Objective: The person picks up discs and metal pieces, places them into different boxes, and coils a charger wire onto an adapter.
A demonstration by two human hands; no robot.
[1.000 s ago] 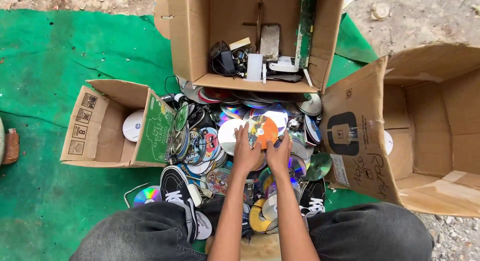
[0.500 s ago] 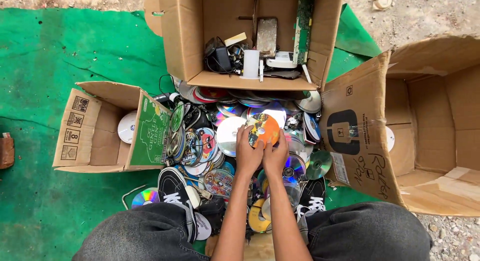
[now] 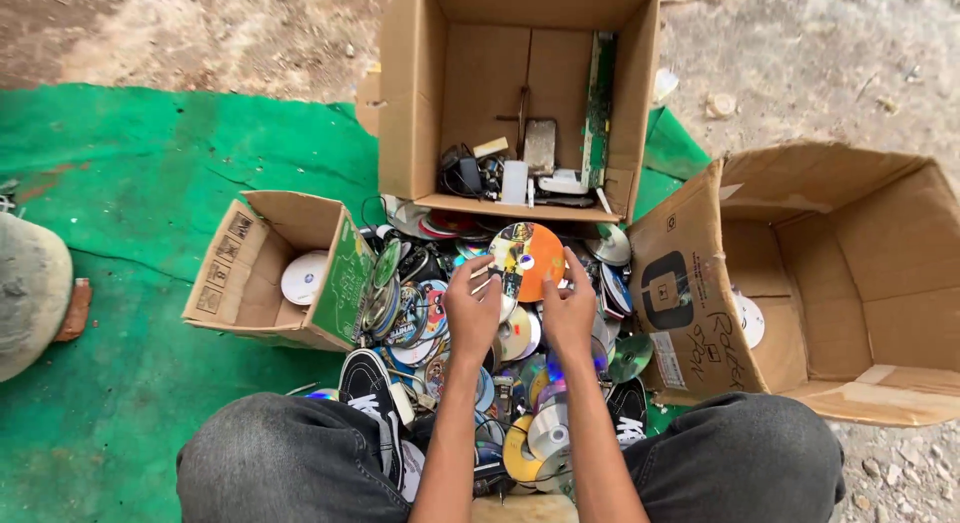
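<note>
Head view:
Left hand [image 3: 472,308]: fingers pinching left edge of orange disc [image 3: 530,260].
Right hand [image 3: 570,305]: steadying its right edge.
Disc: held above disc pile [image 3: 420,313], between cardboard boxes [image 3: 270,273].
Risk: thin-edge grip likely slips, dropping disc into pile.

outdoor sorting spot | dirt ground [image 3: 200,43] | green mat [image 3: 150,183] | cardboard boxes [image 3: 850,273]
</note>
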